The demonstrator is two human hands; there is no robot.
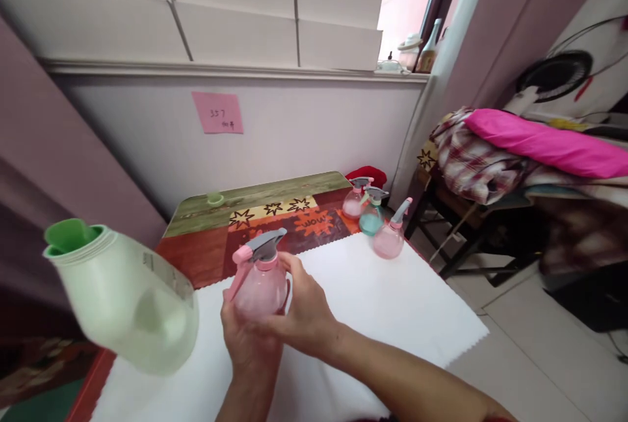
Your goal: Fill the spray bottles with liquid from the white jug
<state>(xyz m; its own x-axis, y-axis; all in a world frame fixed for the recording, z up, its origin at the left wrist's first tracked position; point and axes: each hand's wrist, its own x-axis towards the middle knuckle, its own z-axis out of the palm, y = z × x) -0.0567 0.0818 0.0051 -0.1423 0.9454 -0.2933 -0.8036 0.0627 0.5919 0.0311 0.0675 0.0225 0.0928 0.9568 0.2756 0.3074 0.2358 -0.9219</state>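
Note:
Between my two hands is a round pink spray bottle [260, 288] with a grey and pink trigger head, held upright above the white cloth. My left hand [250, 340] cups it from below and from the left side. Around its right side curl the fingers of my right hand [309, 311], the thumb lying low across the front. Close to my left hand stands a large pale green jug [132, 298] with a green spout in its open mouth.
At the table's far right stand two pink spray bottles [389, 239] and a teal one [371, 218]. A green cap [214, 199] lies at the back left. White cloth [353, 291] covers the front. A pink note [218, 112] is on the wall; clothes [485, 154] are heaped at right.

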